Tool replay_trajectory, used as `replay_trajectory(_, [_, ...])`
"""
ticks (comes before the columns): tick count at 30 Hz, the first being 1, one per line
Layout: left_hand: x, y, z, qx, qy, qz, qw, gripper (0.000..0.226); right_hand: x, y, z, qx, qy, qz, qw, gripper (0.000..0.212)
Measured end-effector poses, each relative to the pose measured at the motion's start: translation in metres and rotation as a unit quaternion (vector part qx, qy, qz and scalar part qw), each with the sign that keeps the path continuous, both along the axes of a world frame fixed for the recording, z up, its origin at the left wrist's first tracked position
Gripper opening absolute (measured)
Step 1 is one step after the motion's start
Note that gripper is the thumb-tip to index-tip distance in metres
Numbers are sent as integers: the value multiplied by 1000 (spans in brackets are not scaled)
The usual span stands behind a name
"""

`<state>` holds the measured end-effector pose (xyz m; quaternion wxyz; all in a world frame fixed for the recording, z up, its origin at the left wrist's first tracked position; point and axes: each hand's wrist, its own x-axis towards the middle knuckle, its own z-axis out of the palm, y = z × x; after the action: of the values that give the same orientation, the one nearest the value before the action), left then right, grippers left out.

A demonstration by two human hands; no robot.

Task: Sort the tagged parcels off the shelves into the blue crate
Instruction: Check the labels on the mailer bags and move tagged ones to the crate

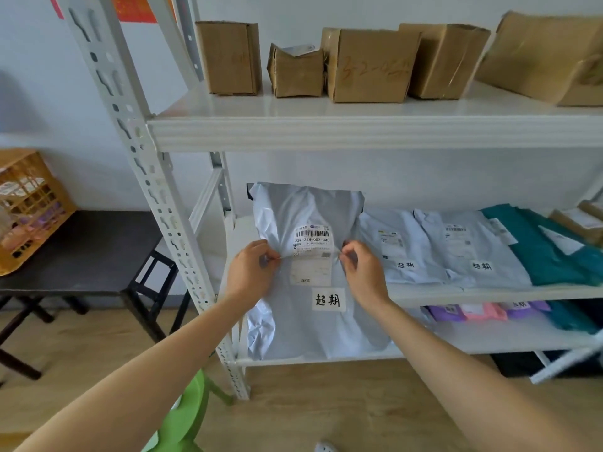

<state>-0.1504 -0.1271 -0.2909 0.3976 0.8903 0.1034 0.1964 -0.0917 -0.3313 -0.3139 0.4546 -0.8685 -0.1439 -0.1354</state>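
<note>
A green stool (187, 414) stands on the wooden floor (326, 402) just below your left forearm, beside the foot of the white shelf rack (141, 159).

Both your hands are closed in a pinch. Your left hand (253, 270) gathers the plastic of the grey parcel (303, 331) just left of its shipping label (311, 252), and your right hand (363, 274) pinches the plastic just right of it. You hold the parcel upright and facing you at the left end of the rack. Its top reaches up in front of the middle shelf (489, 293), and its bottom hangs down to the edge of the lower shelf (473, 337). A white handwritten tag (328, 299) sits under the label.

On the middle shelf, to the right of your right hand, two pale parcels (404, 249) lie flat and overlapping, each with a similar handwritten tag, and a teal parcel (551, 256) lies past them. On the lower shelf are purple and pink parcels (470, 312).

Further up, five cardboard boxes (368, 66) stand in a row on the top shelf (359, 132).

Off to the left, a yellow crate (29, 207) sits on a black table (81, 252) by the wall.
</note>
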Motion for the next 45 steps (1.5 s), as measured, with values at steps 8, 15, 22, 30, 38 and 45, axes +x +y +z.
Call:
replay_trajectory(8, [15, -49, 8, 8, 15, -73, 997, 5, -20, -59, 12, 2, 0, -61, 998, 4])
replay_trajectory(15, [43, -154, 14, 8, 30, -142, 989, 5, -27, -164, 22, 4, 7, -142, 990, 6])
replay_trajectory(22, [64, -294, 22, -10, 35, -208, 977, 9, -36, -296, 27, 17, 17, -211, 977, 6])
replay_trajectory(30, [69, -463, 11, -32, 61, -268, 961, 11, -55, -457, 12, 34, 43, -286, 957, 13])
replay_trajectory(38, [64, -596, -12, -52, 85, -343, 934, 24, -87, -584, -19, 45, 63, -375, 924, 9])
replay_trajectory(45, [82, -688, -29, -35, 111, -416, 902, 17, -103, -661, -38, 62, 95, -433, 894, 11])
